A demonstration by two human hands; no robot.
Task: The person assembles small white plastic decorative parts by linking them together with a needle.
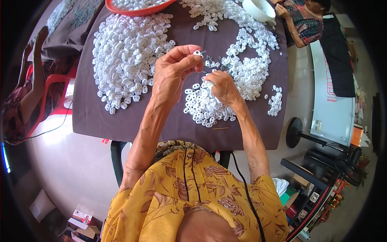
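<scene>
My left hand (pixel 173 72) is raised over the brown table (pixel 105 117), its thumb and fingers pinched on one small white plastic piece (pixel 197 52) with a metal bit on it. My right hand (pixel 223 86) rests, fingers curled down, on the pile of small white plastic pieces (pixel 209 107) in front of me; what its fingertips hold is hidden. A few small metal parts (pixel 213 63) lie between the two hands. A large heap of the same white pieces (pixel 127 56) lies to the left of my left hand.
An orange basket (pixel 121 9) of white pieces stands at the far edge, a white bowl (pixel 258 9) at the far right. Another person (pixel 304 20) sits across the table, and a person (pixel 28 92) on a red chair at left. A thin stick (pixel 220 128) lies near the front edge.
</scene>
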